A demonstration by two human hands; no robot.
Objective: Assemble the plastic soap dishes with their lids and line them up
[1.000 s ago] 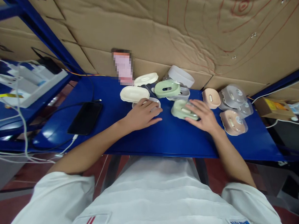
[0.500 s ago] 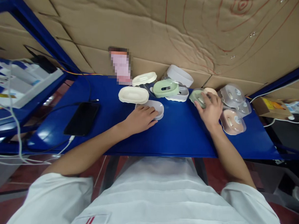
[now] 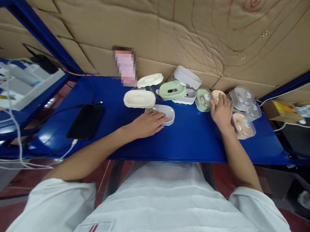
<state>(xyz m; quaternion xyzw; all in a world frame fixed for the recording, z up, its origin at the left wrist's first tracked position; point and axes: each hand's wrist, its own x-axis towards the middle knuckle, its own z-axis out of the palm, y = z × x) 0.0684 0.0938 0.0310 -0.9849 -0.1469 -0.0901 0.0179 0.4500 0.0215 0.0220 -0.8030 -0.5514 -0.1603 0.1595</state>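
Note:
My left hand (image 3: 149, 124) lies over a pale lilac oval dish (image 3: 170, 113), which looks like a plastic soap dish. Its fingers stretch across the near-left part of the dish and hide it. My right hand (image 3: 222, 111) has its fingers spread, with the tips at a peach soap box (image 3: 218, 95); whether they press on it is hard to tell. Just left of that hand sits a green lidded soap box (image 3: 204, 100) with a round sticker. Close by on the right is another peach box (image 3: 243, 126) under a clear cover.
Cream oval dishes (image 3: 139, 99) lie left of centre. A green tray (image 3: 172, 90) and a white oval shell (image 3: 187, 77) are stacked at the back. Clear-covered grey boxes (image 3: 242, 98) stand at right. A black phone (image 3: 85, 122) with cables lies left; cardboard (image 3: 153, 30) walls the back.
My right hand has left the green box and shifted right to the peach one. The lilac dish has slid slightly right along with my left hand.

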